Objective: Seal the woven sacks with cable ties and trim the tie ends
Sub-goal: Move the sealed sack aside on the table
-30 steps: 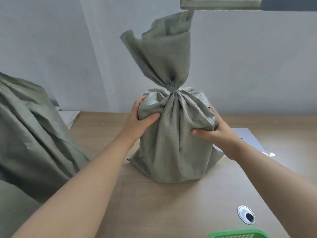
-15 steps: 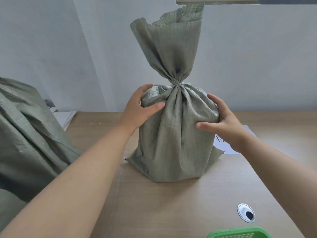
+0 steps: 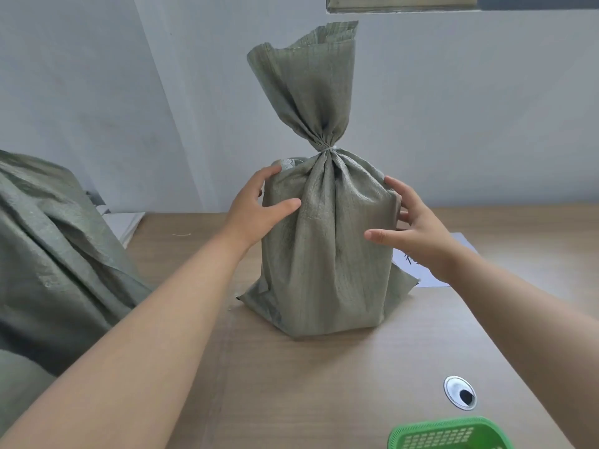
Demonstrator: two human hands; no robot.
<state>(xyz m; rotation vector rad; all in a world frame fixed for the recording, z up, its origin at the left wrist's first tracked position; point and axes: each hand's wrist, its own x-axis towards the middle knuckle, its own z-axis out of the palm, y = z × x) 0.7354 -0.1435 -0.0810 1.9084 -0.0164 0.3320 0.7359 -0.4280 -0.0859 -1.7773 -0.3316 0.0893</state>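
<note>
Woven sack (image 3: 324, 247) is standing upright at the middle of the table (image 3: 308, 384), its neck cinched by a pale cable tie (image 3: 329, 149). I am watching my left hand (image 3: 252, 212) still clasping the sack's shoulder at 9 o'clock, fingers wrapping round the corner and thumb lying across the front. My right hand (image 3: 418, 231), which was gripping the 3 o'clock side half a second ago, is now letting go: its fingers are spreading straight, with only the tips brushing the cloth.

A second sack (image 3: 48, 254) is slumping at 9 o'clock. A green basket (image 3: 447, 437) is peeking in at 5 o'clock, near a round cable grommet (image 3: 460, 392). A paper sheet (image 3: 418, 270) is lying behind my right hand. A pale wall (image 3: 486, 124) is rising behind the table, with a window frame (image 3: 402, 3) at 12 o'clock.
</note>
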